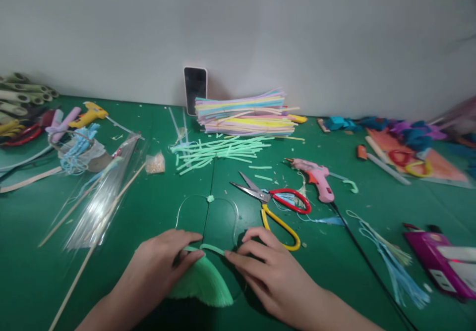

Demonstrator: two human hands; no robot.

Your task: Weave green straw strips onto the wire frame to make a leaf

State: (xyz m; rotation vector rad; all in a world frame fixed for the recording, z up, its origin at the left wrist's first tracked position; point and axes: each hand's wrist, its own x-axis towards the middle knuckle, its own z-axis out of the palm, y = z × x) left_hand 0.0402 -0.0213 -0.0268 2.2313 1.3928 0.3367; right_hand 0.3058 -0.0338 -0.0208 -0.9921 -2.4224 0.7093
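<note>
My left hand [159,266] is closed, thumb and fingers pinching the upper edge of a mint-green fan-shaped fringe [204,284]. My right hand [273,271] pinches the right end of a short mint-green strip [213,248]; the strip's left end lies at the left fingertips, just above the fringe. Beyond both hands, a thin wire loop [237,212] lies on the table, bearing a small green lump [210,198] at its top. Part of the loop is hidden by the hands. Scissors [266,197] with one red and one yellow handle lie spread just past my right hand.
A pink glue gun [316,175] with a black cord sits right of the scissors. Loose mint-green strips [223,150] lie before pastel bundles [245,115] and an upright phone [196,88]. Tassels [399,266] and a magenta device [439,259] are at right; clear-wrapped sticks [102,199] at left.
</note>
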